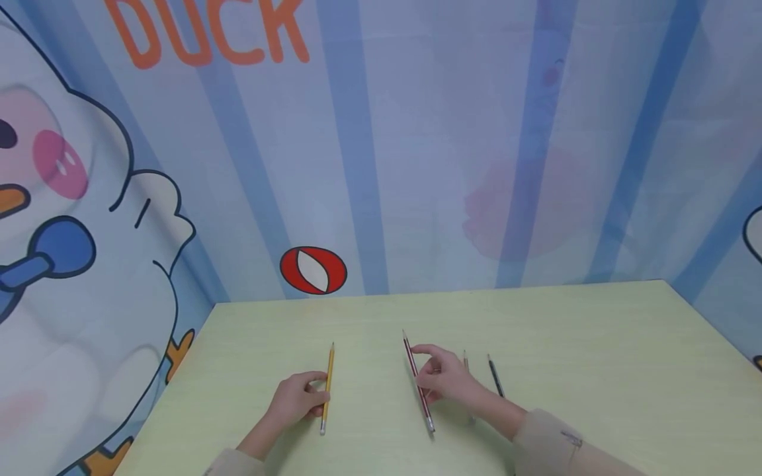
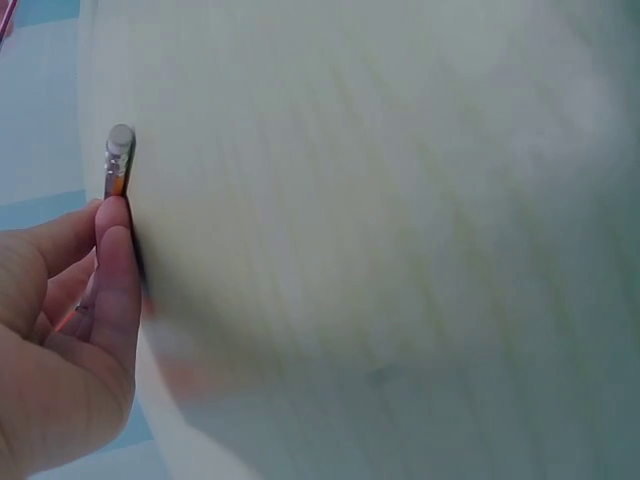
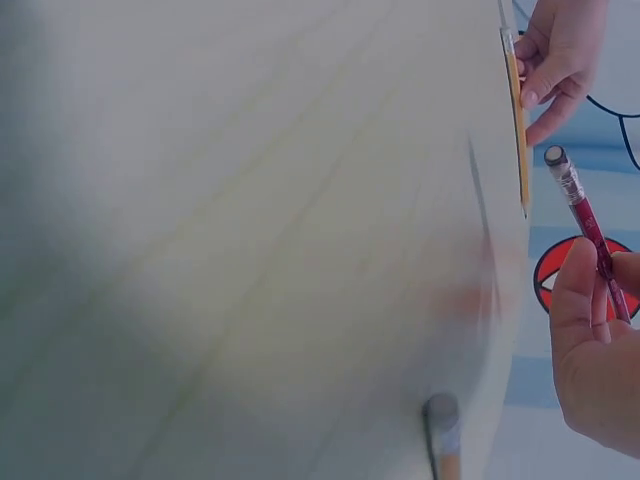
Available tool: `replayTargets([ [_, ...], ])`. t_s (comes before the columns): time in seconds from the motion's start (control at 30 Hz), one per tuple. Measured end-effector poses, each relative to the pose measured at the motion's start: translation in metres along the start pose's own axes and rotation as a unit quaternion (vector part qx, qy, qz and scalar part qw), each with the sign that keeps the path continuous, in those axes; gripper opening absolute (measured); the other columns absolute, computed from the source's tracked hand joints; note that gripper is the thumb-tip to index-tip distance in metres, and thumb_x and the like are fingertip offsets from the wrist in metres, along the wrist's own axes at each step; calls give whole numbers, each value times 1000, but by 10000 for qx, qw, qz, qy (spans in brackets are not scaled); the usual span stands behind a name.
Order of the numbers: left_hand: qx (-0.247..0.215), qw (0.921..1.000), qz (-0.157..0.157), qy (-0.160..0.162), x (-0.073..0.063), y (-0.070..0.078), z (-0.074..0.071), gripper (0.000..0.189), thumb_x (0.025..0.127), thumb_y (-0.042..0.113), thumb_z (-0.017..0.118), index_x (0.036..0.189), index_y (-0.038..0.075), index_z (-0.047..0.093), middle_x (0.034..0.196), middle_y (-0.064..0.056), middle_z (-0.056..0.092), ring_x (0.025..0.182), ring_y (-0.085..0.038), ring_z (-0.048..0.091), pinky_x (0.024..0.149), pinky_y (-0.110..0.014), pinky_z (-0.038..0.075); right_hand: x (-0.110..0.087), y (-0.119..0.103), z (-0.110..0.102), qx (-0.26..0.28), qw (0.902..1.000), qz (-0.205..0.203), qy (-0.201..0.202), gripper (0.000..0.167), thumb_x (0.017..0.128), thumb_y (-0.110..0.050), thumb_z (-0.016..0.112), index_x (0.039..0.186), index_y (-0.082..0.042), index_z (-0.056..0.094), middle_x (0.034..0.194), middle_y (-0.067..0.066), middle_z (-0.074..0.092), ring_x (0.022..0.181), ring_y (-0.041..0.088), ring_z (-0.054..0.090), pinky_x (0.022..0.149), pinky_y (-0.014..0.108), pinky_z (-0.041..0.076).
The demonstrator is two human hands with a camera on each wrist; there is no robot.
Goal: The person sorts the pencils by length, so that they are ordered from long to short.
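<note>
A yellow pencil (image 1: 330, 371) with a white eraser stands out at the left of the head view, its tip pointing to the back. My left hand (image 1: 297, 398) grips it along its side; in the left wrist view its eraser end (image 2: 120, 140) shows above the fingers. A dark red pencil (image 1: 421, 396) is pinched in my right hand (image 1: 448, 377), tip pointing away and slightly left. The right wrist view shows its metal band and eraser (image 3: 563, 172) above the fingers.
Right of the red pencil, partly behind the right hand and forearm, lie a light brown pencil (image 1: 466, 360) and a dark pencil (image 1: 495, 375). The pale yellow table (image 1: 571, 330) ends at a printed backdrop (image 1: 417, 165).
</note>
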State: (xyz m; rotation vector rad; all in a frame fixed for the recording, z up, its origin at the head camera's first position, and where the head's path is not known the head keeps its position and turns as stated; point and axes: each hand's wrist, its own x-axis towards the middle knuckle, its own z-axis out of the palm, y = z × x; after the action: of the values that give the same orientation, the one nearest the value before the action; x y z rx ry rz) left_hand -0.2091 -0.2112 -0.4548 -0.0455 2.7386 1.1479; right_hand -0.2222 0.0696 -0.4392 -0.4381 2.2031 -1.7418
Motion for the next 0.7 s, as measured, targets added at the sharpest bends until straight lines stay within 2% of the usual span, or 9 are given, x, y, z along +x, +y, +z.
replayTargets([
  [0.27,-150,9999,67,-21,-3,0,-1,42,78,7,62,118,-2,52,58,0,58,48,-7,52,47,-23,45,13,-10,23,-122,9999,-75,-16,49,80,2,57,127,0,42,73,10,58,52,11,53,50,32,51],
  [0.7,-92,10000,2,24,-4,2,0,42,78,8,62,119,0,52,60,1,59,49,-7,53,47,-23,45,39,-2,50,-300,9993,216,12,42,76,4,58,118,5,51,64,10,60,42,8,51,45,29,49],
])
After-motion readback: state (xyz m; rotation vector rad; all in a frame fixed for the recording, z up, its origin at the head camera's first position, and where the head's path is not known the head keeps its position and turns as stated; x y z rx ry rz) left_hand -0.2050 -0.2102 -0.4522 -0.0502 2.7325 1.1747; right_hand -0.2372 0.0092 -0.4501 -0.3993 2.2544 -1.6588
